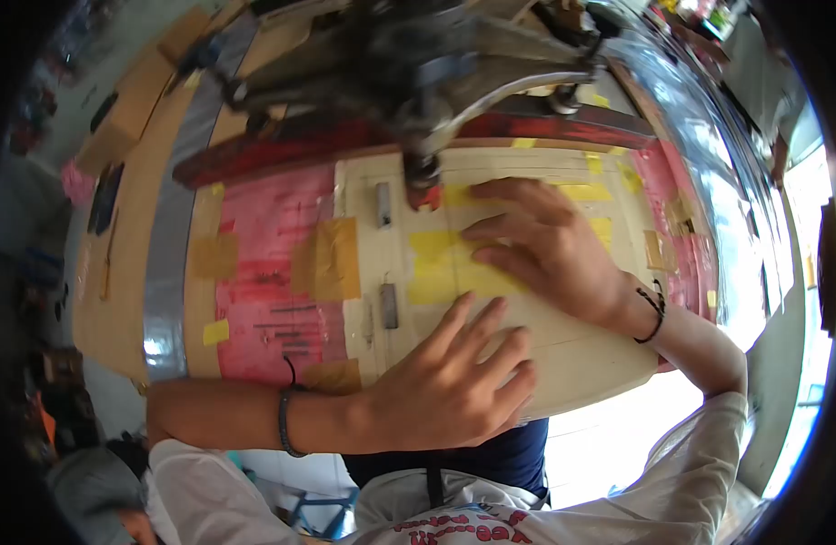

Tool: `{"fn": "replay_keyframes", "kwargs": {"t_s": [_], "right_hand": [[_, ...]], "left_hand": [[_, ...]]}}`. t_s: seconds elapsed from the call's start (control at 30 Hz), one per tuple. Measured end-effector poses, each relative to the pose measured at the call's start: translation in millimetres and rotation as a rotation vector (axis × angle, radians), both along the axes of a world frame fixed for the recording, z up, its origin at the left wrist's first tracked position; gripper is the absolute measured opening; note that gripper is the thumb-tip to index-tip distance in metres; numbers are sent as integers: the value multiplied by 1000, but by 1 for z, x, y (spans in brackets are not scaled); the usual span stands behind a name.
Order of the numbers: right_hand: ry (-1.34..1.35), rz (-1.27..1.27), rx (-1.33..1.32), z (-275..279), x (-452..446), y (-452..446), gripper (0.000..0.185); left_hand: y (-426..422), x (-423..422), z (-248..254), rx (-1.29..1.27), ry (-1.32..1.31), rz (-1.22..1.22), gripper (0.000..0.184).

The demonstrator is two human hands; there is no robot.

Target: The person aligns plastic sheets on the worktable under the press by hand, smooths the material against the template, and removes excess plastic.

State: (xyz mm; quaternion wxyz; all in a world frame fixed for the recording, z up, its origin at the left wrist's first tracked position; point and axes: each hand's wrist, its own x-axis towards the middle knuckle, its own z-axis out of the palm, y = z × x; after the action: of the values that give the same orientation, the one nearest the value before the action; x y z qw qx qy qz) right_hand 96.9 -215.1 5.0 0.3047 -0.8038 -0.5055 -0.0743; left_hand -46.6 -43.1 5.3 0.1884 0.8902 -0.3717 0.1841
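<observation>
Right hand (559,250) arches beyond left hand (450,386), both with fingers parted.

One left hand (454,386) and one right hand (554,250) are showing, so two hands in total, and two dark bracelets (283,422) are circling the wrists, one for each. One pale board (572,363) is lying under them, and two small grey bars (390,306) are resting on it. Two pinkish-red sheets (250,336) are flanking this board. One machine (418,73) is standing beyond. Brown tape patches (342,259) are numbering at least three; yellow tape patches (441,263) are numbering more than five, the exact count remaining unclear.
</observation>
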Motion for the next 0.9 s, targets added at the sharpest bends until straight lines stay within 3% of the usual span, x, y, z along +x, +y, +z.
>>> {"fn": "replay_keyframes", "kwargs": {"t_s": [0.17,0.4,0.67,0.9], "right_hand": [[117,-8,-97,8,1,-2,24],[67,4,-346,21,-12,1,51],[44,-75,-394,15,-11,3,50],[-3,5,-389,14,-5,-2,52]], "left_hand": [[-7,-2,-18,-56,-56,73,24],[-7,3,-22,-44,-125,145,31],[-1,4,-15,23,-148,178,46],[-3,-2,-21,81,-116,173,55]]}}
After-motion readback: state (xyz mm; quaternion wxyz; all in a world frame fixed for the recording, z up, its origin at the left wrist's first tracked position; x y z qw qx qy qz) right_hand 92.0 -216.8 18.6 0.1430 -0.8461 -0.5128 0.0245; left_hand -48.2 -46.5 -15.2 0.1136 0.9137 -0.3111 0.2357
